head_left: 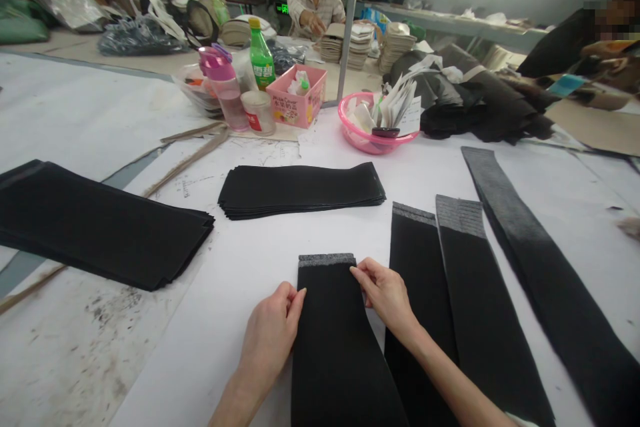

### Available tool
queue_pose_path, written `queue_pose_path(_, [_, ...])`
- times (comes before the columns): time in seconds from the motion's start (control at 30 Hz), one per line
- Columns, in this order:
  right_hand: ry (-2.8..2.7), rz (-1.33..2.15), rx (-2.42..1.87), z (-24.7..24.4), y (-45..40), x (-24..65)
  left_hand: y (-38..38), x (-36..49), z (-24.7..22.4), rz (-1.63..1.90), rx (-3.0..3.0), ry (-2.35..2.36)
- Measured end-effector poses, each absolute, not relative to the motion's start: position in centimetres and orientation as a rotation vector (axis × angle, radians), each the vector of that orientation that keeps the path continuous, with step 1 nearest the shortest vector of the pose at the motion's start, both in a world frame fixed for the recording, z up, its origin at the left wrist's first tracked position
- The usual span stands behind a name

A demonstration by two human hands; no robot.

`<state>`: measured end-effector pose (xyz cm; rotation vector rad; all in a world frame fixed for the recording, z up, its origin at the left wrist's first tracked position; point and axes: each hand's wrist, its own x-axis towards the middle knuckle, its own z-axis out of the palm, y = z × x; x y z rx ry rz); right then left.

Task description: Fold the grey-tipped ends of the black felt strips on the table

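A long black fabric strip (335, 340) with a grey far end lies before me on the white table surface. My left hand (273, 327) pinches its left edge between thumb and fingers. On the opposite edge, near the grey end, my right hand (383, 290) pinches the same strip. Just right of it lies a fanned black stack (415, 267) with grey layered ends, partly under my right forearm. Another such stack (465, 267) is beside that one. How many layers my hands hold, I cannot tell.
Black stacks lie at the left (100, 220) and beyond my hands (300, 190); a long dark strip (530, 260) is at right. Farther back stand a pink basket (367, 145), pink box (300, 103), green bottle (261, 57), purple-lidded bottle (230, 93) and metal pole (347, 33). Other people sit beyond.
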<state>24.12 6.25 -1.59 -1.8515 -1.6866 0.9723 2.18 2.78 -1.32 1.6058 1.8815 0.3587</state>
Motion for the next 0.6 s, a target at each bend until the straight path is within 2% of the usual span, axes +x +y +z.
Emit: queue_pose_path(0.6, [-1.760, 0.830, -1.936, -1.62, 6.52, 23.85, 3.41, 2.42, -1.05, 0.304, 1.611, 1.919])
